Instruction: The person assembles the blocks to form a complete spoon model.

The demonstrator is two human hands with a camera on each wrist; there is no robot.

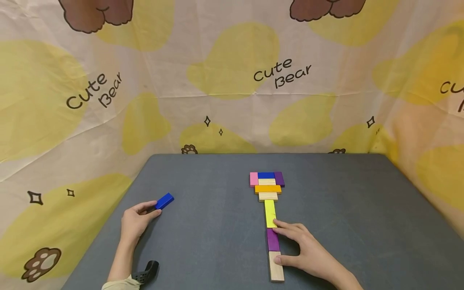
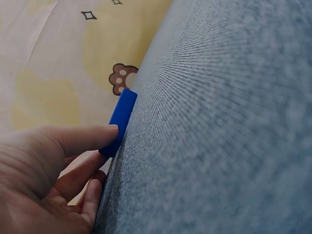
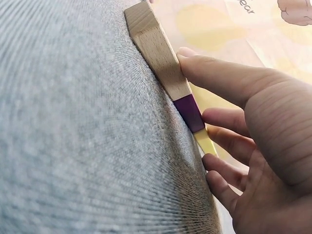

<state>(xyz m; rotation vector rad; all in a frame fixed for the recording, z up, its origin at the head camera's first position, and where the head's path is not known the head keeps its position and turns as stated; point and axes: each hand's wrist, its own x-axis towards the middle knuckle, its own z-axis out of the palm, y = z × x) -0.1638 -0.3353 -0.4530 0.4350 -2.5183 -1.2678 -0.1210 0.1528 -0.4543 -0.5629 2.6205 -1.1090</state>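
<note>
My left hand (image 1: 135,223) pinches one end of a blue wooden block (image 1: 164,201) between thumb and fingers, at the left side of the table. In the left wrist view the blue block (image 2: 122,117) lies tilted close to the grey surface. My right hand (image 1: 308,247) touches a straight column of blocks with its fingers spread. The thumb rests on the plain wooden block (image 1: 276,270) at the near end. Its other fingertips are by the yellow block (image 1: 270,213) and the purple block (image 1: 273,240). In the right wrist view the plain block (image 3: 161,63) shows under the thumb.
Beyond the column lie plain strips (image 1: 268,196), an orange block (image 1: 268,189), a pink block (image 1: 253,179), another blue block (image 1: 266,175) and a dark purple block (image 1: 279,179). The grey table (image 1: 210,225) meets a patterned cloth (image 1: 232,80) at the back and sides. A black band (image 1: 146,272) is at my left wrist.
</note>
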